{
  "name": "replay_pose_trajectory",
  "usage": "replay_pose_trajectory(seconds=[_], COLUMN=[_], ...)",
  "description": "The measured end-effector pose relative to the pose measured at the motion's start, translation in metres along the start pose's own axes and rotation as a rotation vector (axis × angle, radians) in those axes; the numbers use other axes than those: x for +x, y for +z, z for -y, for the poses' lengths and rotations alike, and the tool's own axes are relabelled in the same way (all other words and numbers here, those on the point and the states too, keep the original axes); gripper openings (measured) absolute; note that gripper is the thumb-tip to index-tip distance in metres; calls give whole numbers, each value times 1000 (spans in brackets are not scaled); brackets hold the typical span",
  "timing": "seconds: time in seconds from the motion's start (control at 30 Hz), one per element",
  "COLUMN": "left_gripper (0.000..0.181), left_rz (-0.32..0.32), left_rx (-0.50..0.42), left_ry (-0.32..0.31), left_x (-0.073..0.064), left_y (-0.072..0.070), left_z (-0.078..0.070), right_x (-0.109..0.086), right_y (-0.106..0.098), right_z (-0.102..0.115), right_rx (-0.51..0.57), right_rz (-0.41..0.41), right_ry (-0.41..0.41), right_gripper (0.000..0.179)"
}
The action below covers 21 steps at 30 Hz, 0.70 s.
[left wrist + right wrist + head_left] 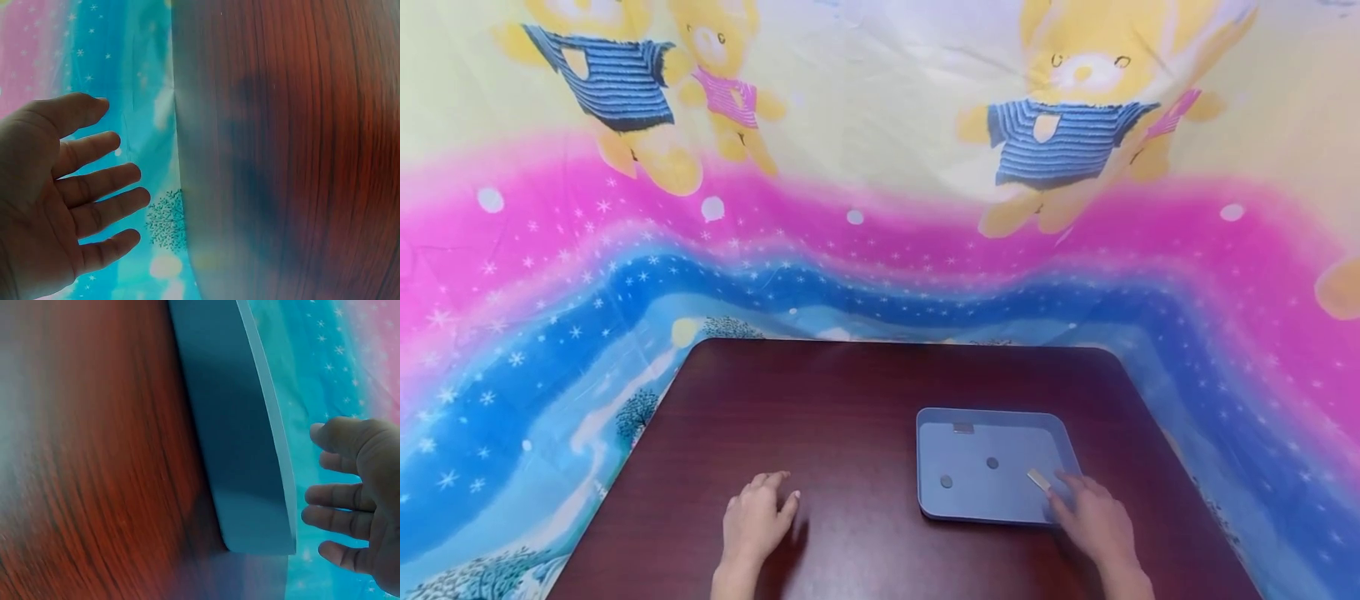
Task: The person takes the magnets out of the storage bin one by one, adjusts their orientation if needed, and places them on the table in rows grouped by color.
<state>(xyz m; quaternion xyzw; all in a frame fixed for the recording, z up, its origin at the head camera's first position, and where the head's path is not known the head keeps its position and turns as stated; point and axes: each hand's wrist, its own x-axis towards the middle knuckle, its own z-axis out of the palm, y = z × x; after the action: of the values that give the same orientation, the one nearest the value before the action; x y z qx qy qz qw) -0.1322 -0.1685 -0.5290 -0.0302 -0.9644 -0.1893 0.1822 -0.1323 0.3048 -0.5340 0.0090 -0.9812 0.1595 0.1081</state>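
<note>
A blue-grey rectangular tray (1009,507) sits right of the middle of the table. Inside it lie two dark, coin-like discs, one near the middle (992,462) and one toward the left (946,482). By its far wall is a small brownish rectangular piece (963,428). A small pale, oblong piece (1038,479) is nearest my right hand (1097,518), whose fingers reach over the tray's near right corner. The right wrist view shows that hand (369,500) with nothing in it, fingers relaxed. My left hand (756,518) is empty over the table left of the tray, fingers apart and slightly bent.
The dark red-brown wooden table (835,392) has rounded far corners. A printed cloth (865,250) with bears and snowflakes hangs behind it and along both sides.
</note>
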Motion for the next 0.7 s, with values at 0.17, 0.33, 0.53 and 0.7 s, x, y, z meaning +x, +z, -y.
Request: replay_pose_trajectory(seconds=[0.17, 0.33, 0.53, 0.7], left_gripper=[40, 48, 49, 49], left_rz=[-34, -20, -1, -9], left_rx=[-97, -225, -295, -368], left_ry=[14, 54, 92, 129], left_x=[1, 4, 6, 9], left_y=[1, 11, 27, 39], left_z=[-21, -51, -70, -80], right_x=[-1, -6, -8, -13], right_y=[0, 1, 5, 11], right_z=[-8, -15, -17, -17], right_rx=[176, 266, 359, 432], right_rz=[-29, -45, -38, -14], right_ry=[-6, 18, 88, 193], right_gripper=[53, 75, 85, 93])
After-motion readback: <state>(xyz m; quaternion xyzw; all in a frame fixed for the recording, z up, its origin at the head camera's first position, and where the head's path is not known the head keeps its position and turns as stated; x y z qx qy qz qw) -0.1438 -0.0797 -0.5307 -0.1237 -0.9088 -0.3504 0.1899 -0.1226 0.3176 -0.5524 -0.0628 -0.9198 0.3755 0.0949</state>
